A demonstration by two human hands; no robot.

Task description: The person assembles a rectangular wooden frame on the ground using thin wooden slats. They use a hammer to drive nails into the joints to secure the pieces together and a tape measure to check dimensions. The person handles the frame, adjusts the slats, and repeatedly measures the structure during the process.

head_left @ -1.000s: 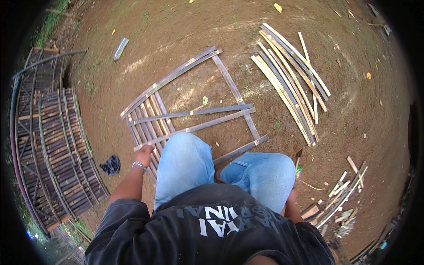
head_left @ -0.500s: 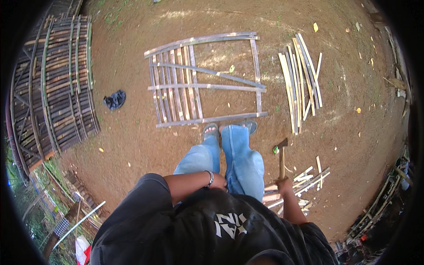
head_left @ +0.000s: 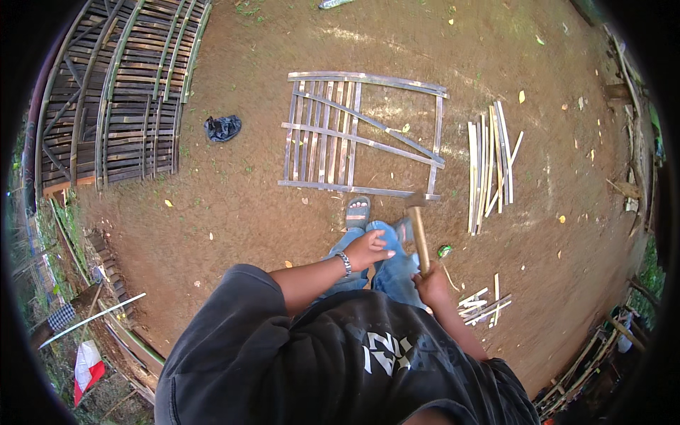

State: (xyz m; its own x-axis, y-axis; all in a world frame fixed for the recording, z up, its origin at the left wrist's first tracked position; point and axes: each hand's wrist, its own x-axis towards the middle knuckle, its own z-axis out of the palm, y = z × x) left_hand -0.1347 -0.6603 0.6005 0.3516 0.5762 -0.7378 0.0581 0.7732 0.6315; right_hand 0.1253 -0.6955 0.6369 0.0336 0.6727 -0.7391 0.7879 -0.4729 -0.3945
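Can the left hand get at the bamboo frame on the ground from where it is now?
Probably not without bending down. The left hand rests on the thigh, up at leg height, while the frame lies flat on the dirt beyond the sandalled foot. Nothing lies between them.

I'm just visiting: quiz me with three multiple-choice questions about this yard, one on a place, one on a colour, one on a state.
1. Where is the loose slat pile?
A) right of the frame
B) on the frame
C) behind the person

2. What colour is the cloth on the ground?
A) yellow
B) dark blue
C) white

3. What is the right hand doing?
A) hanging empty
B) gripping a hammer
C) holding a slat

A: the pile lies right of the frame. B: the cloth is dark blue. B: fingers wrap the hammer's handle.
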